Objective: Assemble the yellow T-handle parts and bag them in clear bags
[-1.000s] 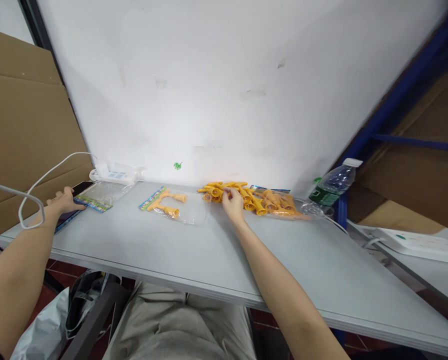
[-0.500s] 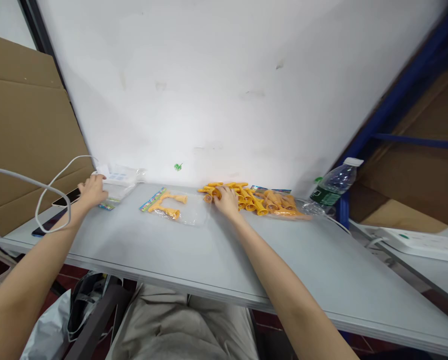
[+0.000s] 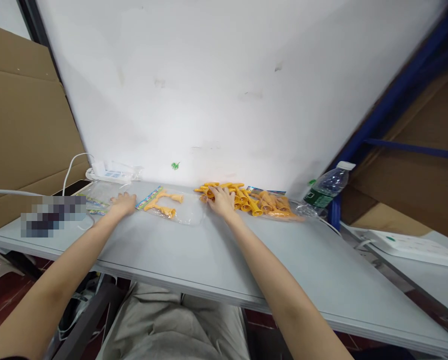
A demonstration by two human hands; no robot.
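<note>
My right hand [image 3: 223, 201] rests over the left part of a pile of yellow plastic toy horns [image 3: 242, 197], fingers spread and touching them; what lies under the palm is hidden. Over the table, my left hand [image 3: 123, 203] is open, with its fingers apart. It sits between flat clear plastic bags [image 3: 96, 196] and a clear bag with a colourful header [image 3: 188, 210]. Inside that headed bag are yellow horns [image 3: 167, 211]. Another bag, filled with yellow horns [image 3: 280, 204], lies against the right side of the pile.
A tilted water bottle [image 3: 326, 187] stands at the table's right end. Along the back left lie a white power strip [image 3: 113, 175] and cable, beside a phone [image 3: 74, 188]. A cardboard sheet [image 3: 25, 125] borders the left; a blue rack frame [image 3: 374, 105] rises at right.
My left hand has moved right, from beside the power strip toward the headed bag. The right hand stays on the horn pile, its fingers now more spread. The view has shifted slightly.
</note>
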